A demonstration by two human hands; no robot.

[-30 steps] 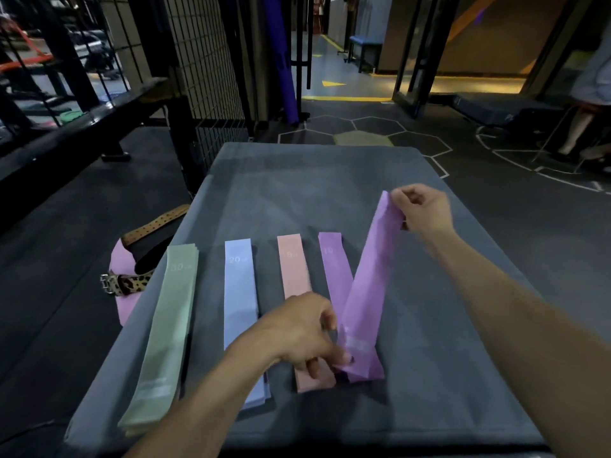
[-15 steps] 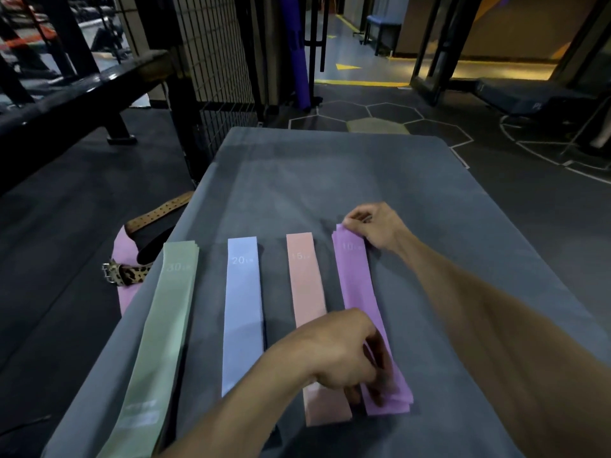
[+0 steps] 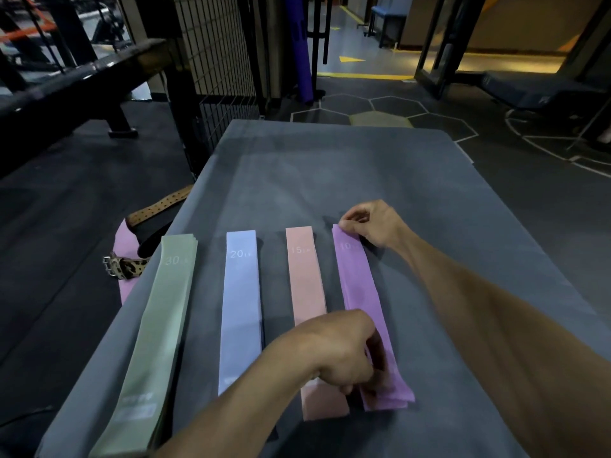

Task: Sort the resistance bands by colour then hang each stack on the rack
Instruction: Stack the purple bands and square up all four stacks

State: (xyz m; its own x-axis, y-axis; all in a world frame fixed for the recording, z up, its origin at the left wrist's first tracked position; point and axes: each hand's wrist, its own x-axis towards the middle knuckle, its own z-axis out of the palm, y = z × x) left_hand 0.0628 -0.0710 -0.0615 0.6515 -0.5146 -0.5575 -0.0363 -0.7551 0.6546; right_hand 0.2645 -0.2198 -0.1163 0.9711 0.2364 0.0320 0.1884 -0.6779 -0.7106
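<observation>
Fingers of left hand [image 3: 340,350] curl down onto the near end of the purple band stack [image 3: 362,302], pinching it close to the worktop's near edge; fingertips mostly hidden under the knuckles. Right hand [image 3: 370,223], farther up, pinches the stack's far right corner with bent fingers. Purple stack lies flat, rightmost of four parallel stacks on the grey worktop [image 3: 330,166]: pink stack [image 3: 305,279] just beside it, then blue stack [image 3: 241,299], then green stack [image 3: 165,325] along the left edge. Bare room right of purple and across the whole far half. Belt [image 3: 129,266] past the left edge, on the floor.
</observation>
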